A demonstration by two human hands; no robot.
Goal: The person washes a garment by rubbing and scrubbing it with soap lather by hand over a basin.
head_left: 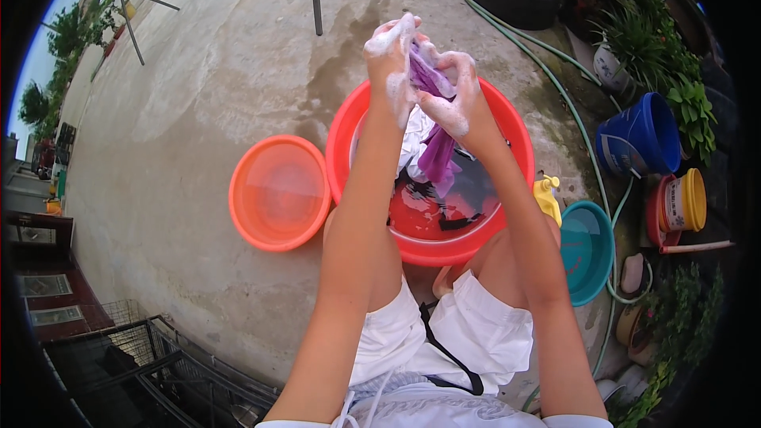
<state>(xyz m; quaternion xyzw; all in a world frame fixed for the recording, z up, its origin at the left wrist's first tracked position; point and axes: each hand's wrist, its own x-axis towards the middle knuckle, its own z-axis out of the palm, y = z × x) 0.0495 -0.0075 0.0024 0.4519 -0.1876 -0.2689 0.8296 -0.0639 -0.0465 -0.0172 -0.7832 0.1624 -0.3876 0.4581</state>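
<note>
Above the far side of a large red plastic basin (516, 125), a wet purple cloth (439, 154) is held between both hands. My left hand (389, 59), coated in white suds, grips the cloth's upper part. Curled around the cloth from the other side is my right hand (456, 95), also sudsy, with thumb and fingers bent. The cloth's lower end hangs down into the basin. Beneath it, a white cloth (414, 141) is bunched up, partly hidden by my left forearm. Dark fabric (461, 223) lies in the water at the basin's near side.
Left of the red basin stands an orange basin (279, 239) holding water. A yellow pump bottle (548, 197) and a teal basin (606, 249) are at the right. Farther right are a green hose (565, 95), a blue bucket (624, 137), a yellow bucket (692, 199) and a black tire (511, 3).
</note>
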